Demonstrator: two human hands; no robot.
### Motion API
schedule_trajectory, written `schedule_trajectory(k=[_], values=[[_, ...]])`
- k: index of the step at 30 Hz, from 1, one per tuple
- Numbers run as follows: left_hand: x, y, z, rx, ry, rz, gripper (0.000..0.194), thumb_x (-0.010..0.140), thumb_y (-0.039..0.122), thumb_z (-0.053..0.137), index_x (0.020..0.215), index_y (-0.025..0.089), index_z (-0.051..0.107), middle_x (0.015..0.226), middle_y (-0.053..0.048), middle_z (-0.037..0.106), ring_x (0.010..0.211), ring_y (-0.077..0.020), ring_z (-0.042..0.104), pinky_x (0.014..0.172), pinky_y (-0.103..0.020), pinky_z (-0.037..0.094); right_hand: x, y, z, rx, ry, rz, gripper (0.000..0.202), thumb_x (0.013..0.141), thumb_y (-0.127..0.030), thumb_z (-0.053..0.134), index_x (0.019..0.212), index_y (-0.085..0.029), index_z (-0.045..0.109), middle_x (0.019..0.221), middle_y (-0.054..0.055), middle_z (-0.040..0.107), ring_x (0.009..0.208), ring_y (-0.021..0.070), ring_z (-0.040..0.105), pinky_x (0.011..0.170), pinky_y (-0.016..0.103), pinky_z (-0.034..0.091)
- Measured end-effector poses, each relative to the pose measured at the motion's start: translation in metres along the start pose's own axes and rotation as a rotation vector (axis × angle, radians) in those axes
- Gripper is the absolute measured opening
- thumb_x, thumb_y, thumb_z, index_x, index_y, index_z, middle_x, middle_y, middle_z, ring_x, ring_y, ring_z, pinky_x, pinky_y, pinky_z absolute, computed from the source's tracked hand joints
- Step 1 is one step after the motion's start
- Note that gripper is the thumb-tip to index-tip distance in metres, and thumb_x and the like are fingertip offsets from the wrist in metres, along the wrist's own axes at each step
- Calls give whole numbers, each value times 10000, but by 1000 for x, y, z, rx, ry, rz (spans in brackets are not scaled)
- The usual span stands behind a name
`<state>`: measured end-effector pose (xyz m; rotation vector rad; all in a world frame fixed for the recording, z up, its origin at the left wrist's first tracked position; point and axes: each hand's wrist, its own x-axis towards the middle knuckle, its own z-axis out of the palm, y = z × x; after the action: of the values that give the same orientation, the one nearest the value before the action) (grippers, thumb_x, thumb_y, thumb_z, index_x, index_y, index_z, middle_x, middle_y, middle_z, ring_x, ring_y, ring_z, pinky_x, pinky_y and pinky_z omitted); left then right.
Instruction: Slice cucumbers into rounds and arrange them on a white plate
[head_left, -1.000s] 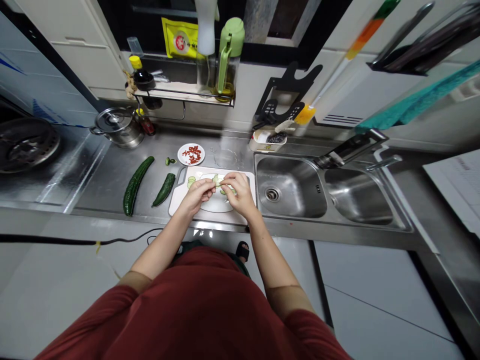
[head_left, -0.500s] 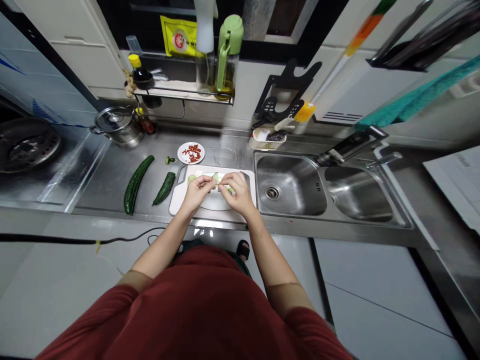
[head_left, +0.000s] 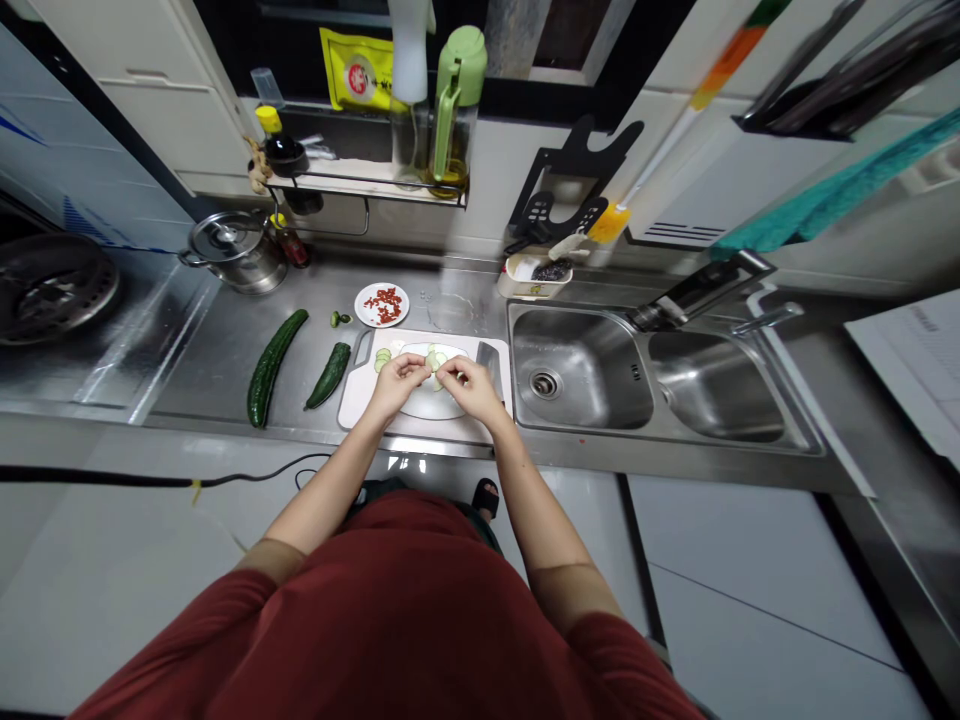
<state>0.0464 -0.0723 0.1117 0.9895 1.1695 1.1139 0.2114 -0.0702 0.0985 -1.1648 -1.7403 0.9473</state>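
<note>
right hand [head_left: 469, 387]: nearer body | knife blade [head_left: 489, 362]: more exposed (grey one)

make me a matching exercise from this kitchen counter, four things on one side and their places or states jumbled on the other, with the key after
Things
1. longer cucumber
2. shorter cucumber
3. small round plate
4. metal pot

Places and states
A. has its lid on, beside a small bottle
B. lies between the other cucumber and the cutting board
C. holds small red pieces
D. is the left one of the two cucumbers

Right pairs: 1-D, 2-B, 3-C, 4-A
</note>
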Motion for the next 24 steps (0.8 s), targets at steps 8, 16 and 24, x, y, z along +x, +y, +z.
schedule_trajectory(k=[8, 16, 24], values=[[23, -70, -15, 47, -53, -55, 434, 576, 268, 737, 972, 158, 597, 601, 51, 588, 529, -66, 500, 562, -184, 364, -13, 59, 29, -34, -93, 192, 174, 779, -285, 549, 740, -159, 663, 669, -11, 635, 599, 110, 520, 591, 210, 382], [22, -95, -25, 626, -90, 17, 312, 716, 230, 619, 1024, 197, 650, 698, 31, 615, 615, -89, 538, 624, -203, 409, -23, 71, 38, -284, -212, 310, 147, 807, -219, 547, 759, -158, 672, 744, 16, 670, 677, 124, 560, 615, 198, 366], [17, -89, -20, 993, -146, 62, 291, 787, 228, 573, 1064, 254, 659, 793, 9, 660, 735, -143, 590, 692, -238, 428, -27, 58, 40, -547, -304, 359, 187, 882, -250, 484, 855, -173, 653, 846, 46, 681, 748, 148, 567, 619, 216, 326]])
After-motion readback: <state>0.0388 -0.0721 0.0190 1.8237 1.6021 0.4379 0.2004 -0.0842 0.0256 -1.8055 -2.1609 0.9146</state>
